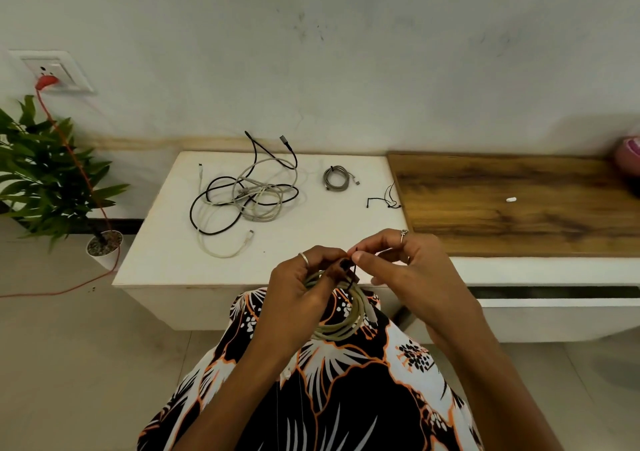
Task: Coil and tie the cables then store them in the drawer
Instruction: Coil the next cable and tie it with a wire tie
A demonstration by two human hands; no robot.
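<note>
Two surfaces fill the middle of the view: a white cabinet top [166,263] on the left and, butted against its right edge, a wood-grain bench top [519,204] with a white drawer front [554,303] below it, a dark slot showing along the drawer's upper edge. Both stand against a pale wall [346,52]. Left of the cabinet a leafy plant [45,170] sits in a small white pot [104,248], and an orange cord [79,173] runs from a wall socket [52,69] down past it to the floor.

On the cabinet top lies a loose tangle of cables [246,194], black and off-white strands crossing each other. To its right, apart from it, rests a small grey coiled cable [337,177], already bound. Near the seam with the wood top lie a few thin black ties [384,199].

Below, over a patterned dress [329,398], the person holds a pale green coiled cable [349,326] in front of the cabinet's near edge. The left hand [304,287] is curled round the top of the coil, gripping the loops together. The right hand [401,263] pinches the upper end of a black tie [354,272] between thumb and forefinger, the tie running down to the coil just beside the left thumb. A tiny white object [511,200] lies on the wood top.
</note>
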